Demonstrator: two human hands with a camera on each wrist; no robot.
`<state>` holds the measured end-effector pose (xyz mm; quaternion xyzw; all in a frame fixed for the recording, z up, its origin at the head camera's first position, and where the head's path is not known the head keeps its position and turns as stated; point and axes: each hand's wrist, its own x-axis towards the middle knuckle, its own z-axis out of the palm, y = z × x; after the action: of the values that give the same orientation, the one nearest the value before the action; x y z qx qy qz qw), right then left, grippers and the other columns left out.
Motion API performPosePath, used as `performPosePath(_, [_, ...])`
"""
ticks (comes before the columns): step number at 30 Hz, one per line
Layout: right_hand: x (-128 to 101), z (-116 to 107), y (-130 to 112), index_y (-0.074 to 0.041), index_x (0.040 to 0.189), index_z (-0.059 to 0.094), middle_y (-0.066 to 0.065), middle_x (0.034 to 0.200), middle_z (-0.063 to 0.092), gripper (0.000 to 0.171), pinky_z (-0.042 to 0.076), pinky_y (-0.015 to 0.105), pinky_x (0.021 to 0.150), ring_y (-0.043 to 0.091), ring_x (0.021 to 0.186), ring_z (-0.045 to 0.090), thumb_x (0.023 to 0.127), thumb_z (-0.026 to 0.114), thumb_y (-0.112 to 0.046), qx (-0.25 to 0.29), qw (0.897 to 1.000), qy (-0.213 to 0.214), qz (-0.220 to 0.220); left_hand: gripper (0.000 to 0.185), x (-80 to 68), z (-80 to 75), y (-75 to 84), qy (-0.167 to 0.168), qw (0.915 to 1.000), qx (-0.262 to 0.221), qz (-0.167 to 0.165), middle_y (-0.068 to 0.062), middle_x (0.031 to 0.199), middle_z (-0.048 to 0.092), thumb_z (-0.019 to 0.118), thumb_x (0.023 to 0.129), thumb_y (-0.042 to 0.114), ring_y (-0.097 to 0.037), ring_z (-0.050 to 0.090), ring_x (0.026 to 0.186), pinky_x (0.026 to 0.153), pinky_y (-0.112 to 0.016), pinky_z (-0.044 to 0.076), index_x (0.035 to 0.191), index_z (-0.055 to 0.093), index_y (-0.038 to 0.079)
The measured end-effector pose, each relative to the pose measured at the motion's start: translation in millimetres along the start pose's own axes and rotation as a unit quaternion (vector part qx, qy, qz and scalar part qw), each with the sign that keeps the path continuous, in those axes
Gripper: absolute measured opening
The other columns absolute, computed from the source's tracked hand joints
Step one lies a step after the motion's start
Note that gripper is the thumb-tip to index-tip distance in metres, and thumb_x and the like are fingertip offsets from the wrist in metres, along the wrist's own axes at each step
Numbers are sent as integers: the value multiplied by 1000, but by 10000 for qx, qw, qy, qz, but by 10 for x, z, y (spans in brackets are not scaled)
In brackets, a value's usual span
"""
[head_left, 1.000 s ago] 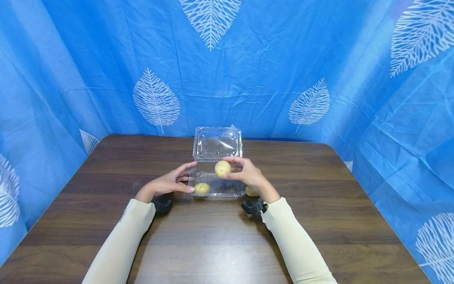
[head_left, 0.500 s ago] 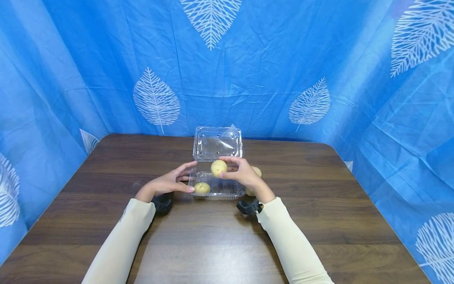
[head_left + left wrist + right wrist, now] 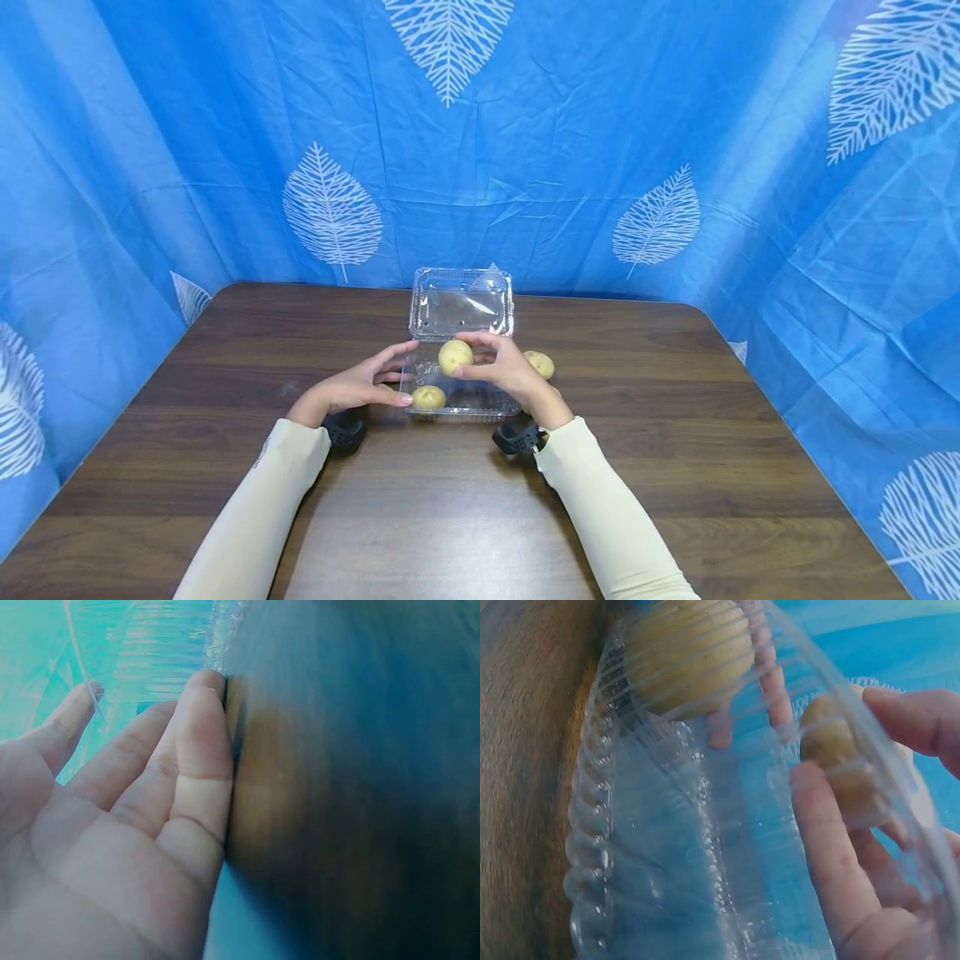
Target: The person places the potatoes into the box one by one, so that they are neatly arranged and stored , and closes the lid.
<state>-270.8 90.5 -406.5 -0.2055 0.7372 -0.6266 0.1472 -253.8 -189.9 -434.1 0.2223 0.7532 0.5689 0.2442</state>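
Observation:
In the head view a clear plastic clamshell container (image 3: 480, 412) stands on the table with its lid (image 3: 461, 304) tipped up at the back. One yellow potato (image 3: 428, 398) lies in its front left corner. My right hand (image 3: 504, 367) pinches another potato (image 3: 454, 357) between thumb and fingers, over the container's middle. Through the clear wall, the right wrist view shows this held potato (image 3: 832, 746) and the one lying inside (image 3: 690, 660). My left hand (image 3: 348, 390) rests along the container's left side, fingers spread and nearly straight, thumb by the front corner.
Just right of the container sits a further potato (image 3: 538, 364). Closer to me, one more is mostly hidden behind my right wrist. The brown wooden table (image 3: 465, 500) ends at a blue leaf-patterned curtain (image 3: 525, 150) behind and at the sides.
My right hand has moved slightly left with its potato, uncovering the potato to the right of the container. The left hand and the container stay in place.

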Motion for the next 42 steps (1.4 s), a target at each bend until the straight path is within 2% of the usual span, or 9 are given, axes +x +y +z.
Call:
performPosePath(10, [65,108,35,3,138,54,20,132,60,60,54,35,89,26,104,65,81,75,4,9,10000,-34,47,98,10,8,8,-38,10000,-32,63,-26,162,12,76,90,20,-45,28,144,109,-58,36,161,8,13])
performPosePath(21, [139,199,63,2,138,54,21,127,61,60,54,36,89,27,104,66,82,75,4,20,9997,-24,224,97,0,9,34,-13,10000,-45,-38,-26,162,13,76,90,21,-46,26,145,110,-60,34,161,9,15])
performPosePath(27, [157,250,64,-1,136,57,19,128,61,59,55,36,89,30,106,66,81,77,2,-122,9992,50,380,97,-6,2,41,-22,10000,-40,-22,-25,162,11,75,90,21,-46,26,145,109,-60,35,160,9,15])
performPosePath(34, [198,292,100,2,135,56,23,131,58,59,56,36,86,35,107,66,80,77,4,-323,9988,43,376,98,-9,-5,21,-30,10000,-40,-15,-26,162,10,76,90,22,-47,25,144,109,-61,35,161,8,14])
performPosePath(42, [207,327,102,2,134,56,23,129,57,58,57,35,85,34,106,65,80,76,4,-469,9976,41,514,97,-11,-12,12,-25,10000,-46,-26,-26,163,9,75,90,21,-48,25,144,109,-61,35,161,8,15])
